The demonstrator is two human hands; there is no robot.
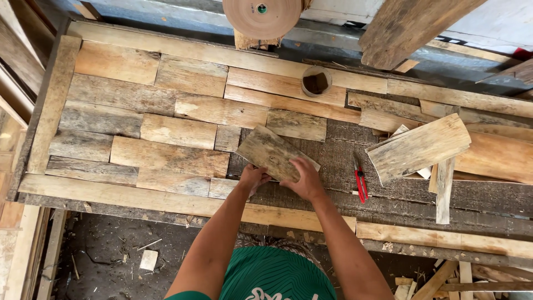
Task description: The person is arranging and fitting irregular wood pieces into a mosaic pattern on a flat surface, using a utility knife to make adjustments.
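Observation:
A weathered short plank (270, 149) lies tilted over the dark bare part of a wooden panel (338, 161). My left hand (252, 178) grips its near left corner. My right hand (304, 179) rests on its near right end, fingers spread over the wood. Left of it, several similar planks (166, 130) are laid edge to edge in rows inside a pale wooden frame (111, 194).
A red utility knife (360, 180) lies just right of my right hand. A loose plank (419, 147) and offcuts pile at the right. A small round cup (316, 81) stands at the back. A brown tape roll (261, 16) hangs above.

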